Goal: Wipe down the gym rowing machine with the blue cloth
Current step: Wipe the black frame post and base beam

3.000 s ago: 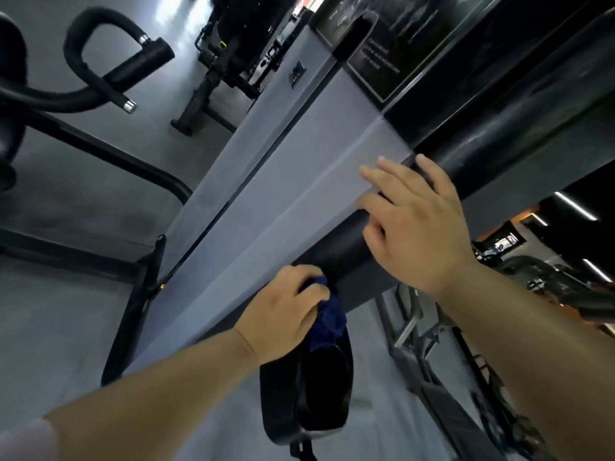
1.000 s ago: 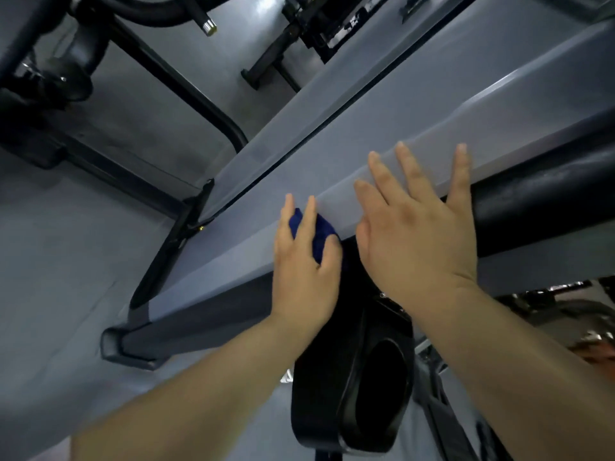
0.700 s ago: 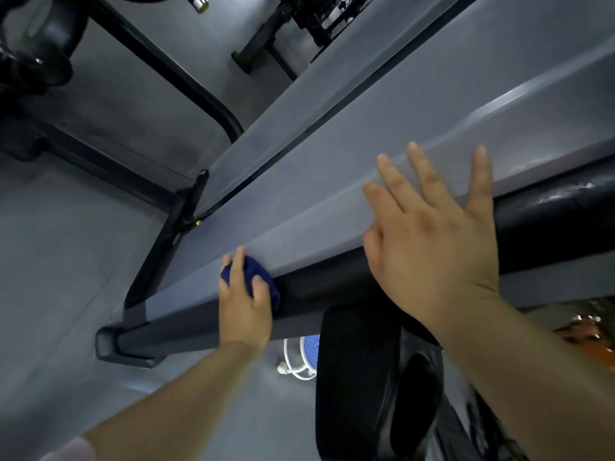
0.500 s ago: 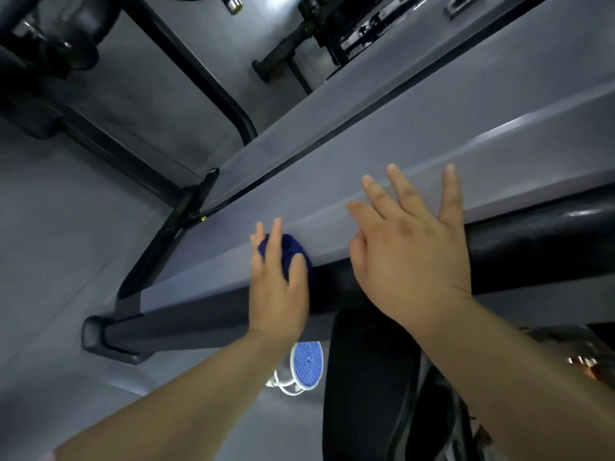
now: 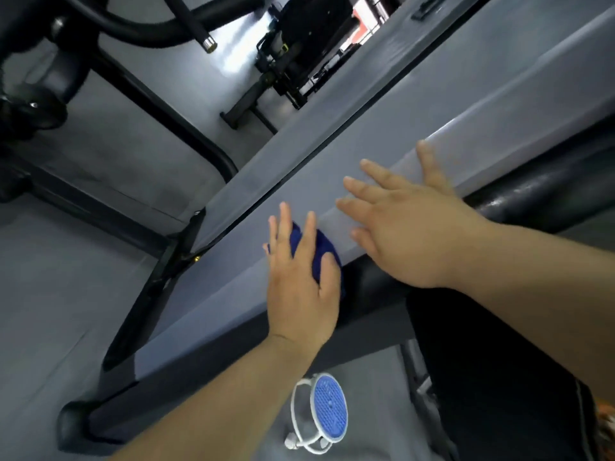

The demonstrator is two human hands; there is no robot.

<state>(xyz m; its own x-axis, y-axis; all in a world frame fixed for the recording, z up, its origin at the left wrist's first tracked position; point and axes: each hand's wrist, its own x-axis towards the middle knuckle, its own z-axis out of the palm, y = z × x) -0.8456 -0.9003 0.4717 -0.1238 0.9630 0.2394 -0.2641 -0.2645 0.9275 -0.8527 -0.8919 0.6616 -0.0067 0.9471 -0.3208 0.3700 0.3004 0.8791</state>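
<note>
The rowing machine's long grey rail (image 5: 416,121) runs diagonally from lower left to upper right, with a black underside and a black end cap (image 5: 71,424) on the floor. My left hand (image 5: 299,287) lies flat with straight fingers and presses the dark blue cloth (image 5: 322,251) against the rail's near edge. Most of the cloth is hidden under the palm. My right hand (image 5: 406,227) rests flat on the rail just to the right, fingers spread and straight, holding nothing.
A black seat or pad (image 5: 499,377) sits under the rail at lower right. A small white fan with a blue grille (image 5: 327,414) stands on the grey floor below. Black frames of other gym machines (image 5: 139,94) stand at upper left and top centre.
My left hand has slid the cloth back and forth along the rail's near edge: toward the end cap, then back toward my right hand. The right hand stayed flat on the rail.
</note>
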